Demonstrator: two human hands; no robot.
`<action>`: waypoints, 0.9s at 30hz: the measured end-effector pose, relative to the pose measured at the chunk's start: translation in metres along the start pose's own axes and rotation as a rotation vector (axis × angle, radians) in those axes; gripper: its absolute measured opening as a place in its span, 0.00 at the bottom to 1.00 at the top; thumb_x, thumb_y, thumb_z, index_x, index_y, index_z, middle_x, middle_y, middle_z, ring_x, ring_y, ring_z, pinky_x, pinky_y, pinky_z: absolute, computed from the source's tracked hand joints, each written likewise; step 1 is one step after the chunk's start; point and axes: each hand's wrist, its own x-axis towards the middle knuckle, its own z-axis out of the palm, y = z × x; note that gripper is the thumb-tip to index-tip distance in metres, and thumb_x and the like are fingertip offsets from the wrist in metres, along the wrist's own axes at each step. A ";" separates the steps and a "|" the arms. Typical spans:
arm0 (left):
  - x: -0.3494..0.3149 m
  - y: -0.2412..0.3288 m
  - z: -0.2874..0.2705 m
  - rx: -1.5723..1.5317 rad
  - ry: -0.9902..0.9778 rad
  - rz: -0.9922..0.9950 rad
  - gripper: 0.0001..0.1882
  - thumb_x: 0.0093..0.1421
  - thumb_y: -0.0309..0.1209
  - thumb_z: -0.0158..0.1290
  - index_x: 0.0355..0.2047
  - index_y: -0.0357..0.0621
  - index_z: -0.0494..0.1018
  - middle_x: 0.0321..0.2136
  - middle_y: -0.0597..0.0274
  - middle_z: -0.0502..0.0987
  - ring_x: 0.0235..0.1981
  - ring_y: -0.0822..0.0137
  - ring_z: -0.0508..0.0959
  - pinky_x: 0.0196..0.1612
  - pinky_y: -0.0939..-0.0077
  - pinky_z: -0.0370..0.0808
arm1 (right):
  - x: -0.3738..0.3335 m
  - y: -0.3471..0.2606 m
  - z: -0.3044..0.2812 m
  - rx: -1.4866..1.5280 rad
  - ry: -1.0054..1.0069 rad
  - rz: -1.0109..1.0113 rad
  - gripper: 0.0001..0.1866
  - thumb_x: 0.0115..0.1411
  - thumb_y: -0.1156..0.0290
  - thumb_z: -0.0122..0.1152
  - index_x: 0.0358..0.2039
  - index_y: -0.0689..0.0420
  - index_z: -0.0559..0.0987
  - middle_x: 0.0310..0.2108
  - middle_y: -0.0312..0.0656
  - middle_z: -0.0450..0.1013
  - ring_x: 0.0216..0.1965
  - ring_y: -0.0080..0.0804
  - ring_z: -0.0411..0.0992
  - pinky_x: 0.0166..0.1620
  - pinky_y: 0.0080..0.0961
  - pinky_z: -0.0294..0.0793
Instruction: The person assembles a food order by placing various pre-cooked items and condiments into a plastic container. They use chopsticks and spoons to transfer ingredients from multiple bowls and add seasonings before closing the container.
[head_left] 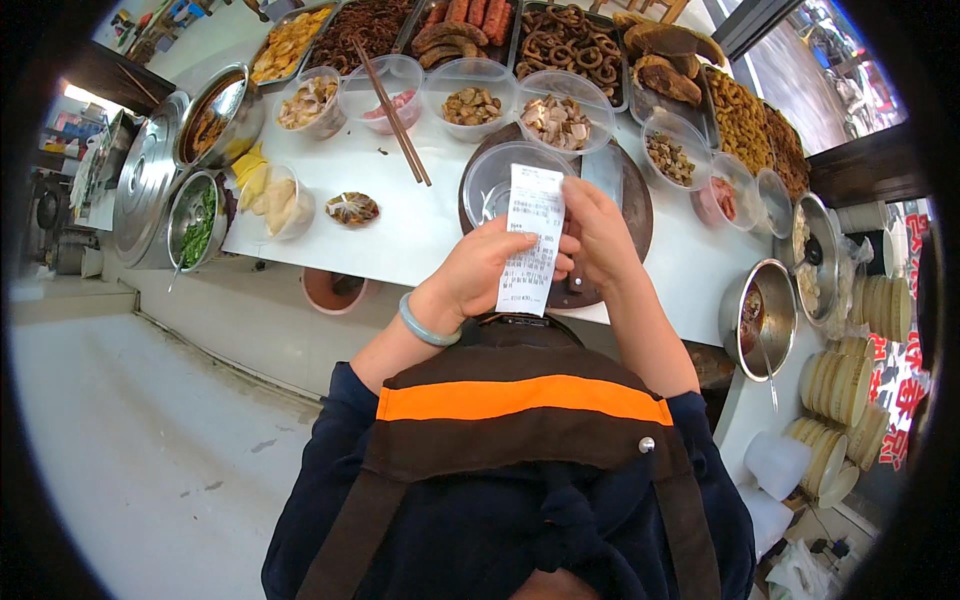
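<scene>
Reading of a receipt above a chopping station. The printed receipt [537, 208] is held upright in front of the apron [520, 400], above the near edge of the bench [405, 235], with its printed face toward the wearer, presumably so that its lines can be read. The left hand [478, 265] has it in a closed pinch: the thumb [518, 241] lies flat across the front and the fingers pass behind, a grip that probably keeps the thin strip from curling. The right hand [603, 235], its fingers partly curled, meets the upper right edge and may steady it; whether these fingers actually grip the paper cannot be told. Beneath the strip, a clear plastic bowl [484, 190] sits on the round chopping board [640, 225], beside a flat metal blade [603, 168], perhaps to keep vessel and tool close together. Chopsticks [391, 112] lean across a bowl of pink meat [397, 103], their near ends over the bench. Beyond, red sausages [474, 14] and brown coiled pieces [565, 50] occupy separate trays [627, 92], an arrangement that likely keeps the foods apart.
</scene>
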 end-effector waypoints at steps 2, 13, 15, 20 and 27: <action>-0.004 -0.005 0.002 -0.013 0.028 -0.050 0.20 0.65 0.27 0.36 0.55 0.30 0.57 0.44 0.43 0.74 0.40 0.58 0.79 0.45 0.64 0.78 | 0.006 -0.001 0.008 -0.099 0.089 -0.023 0.12 0.59 0.66 0.57 0.38 0.63 0.76 0.30 0.38 0.74 0.28 0.21 0.70 0.30 0.19 0.69; -0.010 -0.009 -0.005 -0.070 0.136 -0.083 0.21 0.69 0.33 0.29 0.55 0.30 0.58 0.45 0.41 0.73 0.39 0.57 0.79 0.42 0.65 0.80 | 0.016 0.010 0.011 -0.039 0.105 -0.057 0.11 0.60 0.65 0.57 0.33 0.61 0.77 0.26 0.35 0.74 0.26 0.20 0.70 0.29 0.17 0.68; -0.009 -0.009 -0.005 -0.111 0.154 -0.082 0.21 0.69 0.33 0.30 0.55 0.30 0.58 0.45 0.41 0.73 0.39 0.57 0.79 0.43 0.65 0.80 | 0.016 0.009 0.011 -0.031 0.048 -0.042 0.10 0.60 0.66 0.58 0.34 0.61 0.77 0.27 0.36 0.74 0.27 0.20 0.70 0.30 0.18 0.69; -0.009 -0.010 -0.010 -0.121 0.178 -0.067 0.21 0.69 0.34 0.30 0.54 0.29 0.59 0.45 0.42 0.73 0.40 0.56 0.79 0.43 0.64 0.80 | 0.008 0.012 0.015 -0.058 0.012 0.041 0.10 0.58 0.72 0.57 0.39 0.63 0.74 0.33 0.39 0.74 0.29 0.20 0.71 0.32 0.18 0.73; -0.008 -0.012 -0.020 -0.113 0.212 -0.048 0.20 0.68 0.33 0.32 0.52 0.29 0.61 0.41 0.45 0.74 0.38 0.56 0.79 0.43 0.64 0.80 | -0.002 0.024 0.022 0.002 -0.046 0.116 0.13 0.56 0.77 0.56 0.42 0.64 0.73 0.33 0.38 0.73 0.23 0.15 0.69 0.23 0.11 0.69</action>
